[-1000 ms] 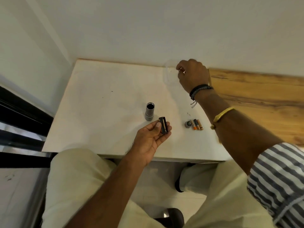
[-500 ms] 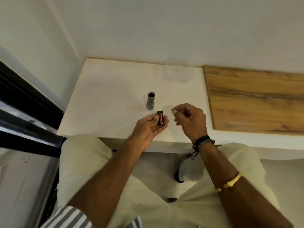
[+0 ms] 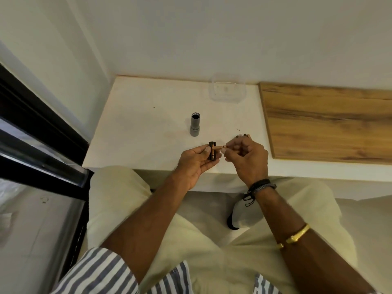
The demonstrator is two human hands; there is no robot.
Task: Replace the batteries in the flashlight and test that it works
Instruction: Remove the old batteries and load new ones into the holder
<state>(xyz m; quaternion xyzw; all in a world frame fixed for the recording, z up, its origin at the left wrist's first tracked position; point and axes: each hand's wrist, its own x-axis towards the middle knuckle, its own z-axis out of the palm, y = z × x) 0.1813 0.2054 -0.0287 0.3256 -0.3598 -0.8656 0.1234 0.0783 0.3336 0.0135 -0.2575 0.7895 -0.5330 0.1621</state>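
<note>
The grey flashlight body [image 3: 195, 124] stands upright on the white table [image 3: 148, 128], its open end up. My left hand [image 3: 194, 164] holds the black battery holder [image 3: 212, 151] over the table's front edge. My right hand [image 3: 247, 161] pinches a small copper-and-black battery [image 3: 219, 147] and presses its end against the side of the holder. Behind my right hand, the tips of more batteries and the flashlight's end cap [image 3: 244, 135] peek out on the table, mostly hidden.
A clear plastic container [image 3: 227, 88] sits at the back of the table by the wall. A wooden panel [image 3: 326, 122] covers the surface to the right. A black window frame [image 3: 38, 132] runs along the left. My knees are under the table's edge.
My right hand came back from the clear container, passed over the loose batteries and now holds a battery against the holder. The left hand kept the holder. The camera tilted down.
</note>
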